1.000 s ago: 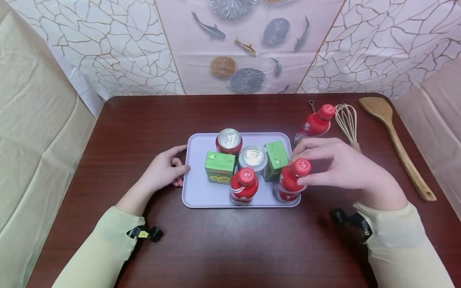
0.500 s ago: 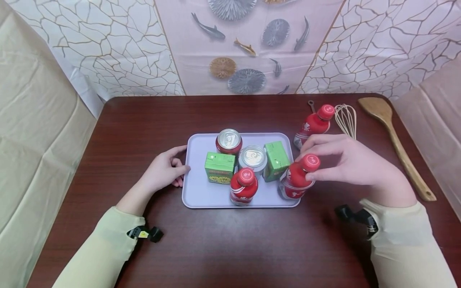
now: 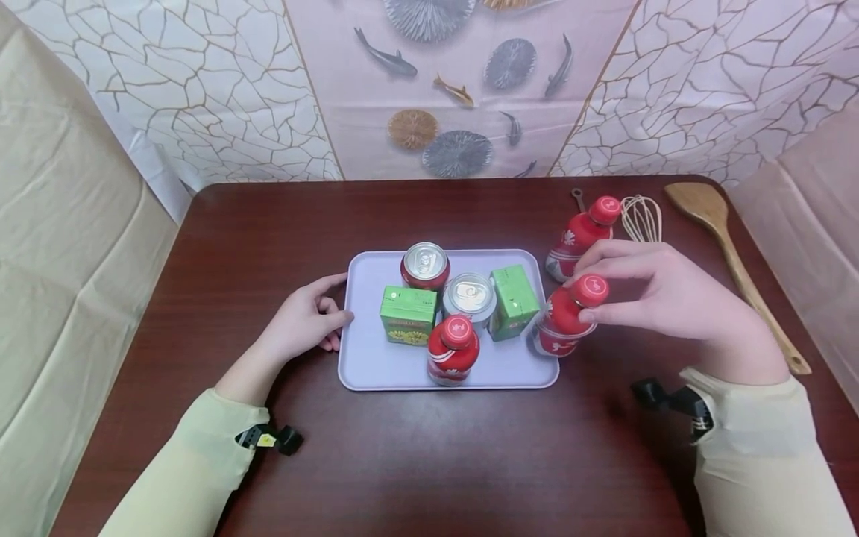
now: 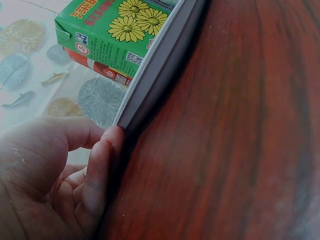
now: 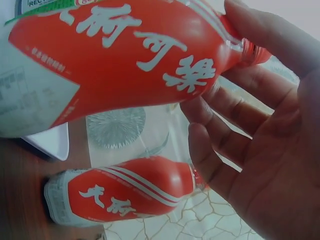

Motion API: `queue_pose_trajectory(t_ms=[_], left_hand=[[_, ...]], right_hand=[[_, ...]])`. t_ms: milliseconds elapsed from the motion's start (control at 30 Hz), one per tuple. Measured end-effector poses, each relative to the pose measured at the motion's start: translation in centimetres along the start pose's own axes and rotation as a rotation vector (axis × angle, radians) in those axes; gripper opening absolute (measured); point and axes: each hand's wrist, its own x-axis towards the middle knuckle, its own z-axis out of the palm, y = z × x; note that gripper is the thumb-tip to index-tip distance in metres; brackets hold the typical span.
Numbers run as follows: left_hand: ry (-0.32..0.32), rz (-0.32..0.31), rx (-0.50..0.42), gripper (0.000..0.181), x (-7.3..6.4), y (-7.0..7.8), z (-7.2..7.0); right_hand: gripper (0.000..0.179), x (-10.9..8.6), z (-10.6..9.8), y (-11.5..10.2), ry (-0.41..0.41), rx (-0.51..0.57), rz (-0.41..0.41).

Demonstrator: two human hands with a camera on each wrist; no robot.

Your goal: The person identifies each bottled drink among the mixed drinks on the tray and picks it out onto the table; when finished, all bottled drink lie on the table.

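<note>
Red bottle (image 3: 562,319) is pinched at the neck by the right hand (image 3: 671,294); it is placed at the right edge of the lilac tray (image 3: 365,365), base contact cannot be told. The tray's left rim is gripped by the left hand (image 3: 305,317), thumb and fingers at the edge. On the tray: red can (image 3: 426,277) at back, left green carton (image 3: 409,315) in front of it, silver can (image 3: 470,295) mid-tray, right green carton (image 3: 515,302) beside it, front bottle (image 3: 454,352) near the front rim. Tray is set on the dark counter (image 3: 429,462). Rear bottle (image 3: 580,237), whisk (image 3: 642,218) and wooden spatula (image 3: 738,261) are seen off the tray, back right.
</note>
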Motion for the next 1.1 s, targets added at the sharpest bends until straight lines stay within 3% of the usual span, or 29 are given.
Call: queue_pose_trajectory(t_ms=[167,400,667,1100], left_hand=[[0.002,0.001,-0.001,0.072,0.0,-0.1,0.0],[0.0,0.0,-0.002,0.072,0.1,-0.2,0.0],[-0.002,-0.003,-0.01,0.073,0.0,0.0,0.0],[-0.005,0.007,-0.016,0.072,0.2,-0.2,0.0]], right_hand=[[0.049,-0.3,-0.4,0.6,0.035,-0.017,0.044],[0.038,-0.9,-1.0,0.8,0.018,0.046,0.411],[0.045,-1.0,-1.2,2.1,0.117,-0.058,0.309],[0.036,-1.1,-1.6,3.3,0.111,-0.056,0.362]])
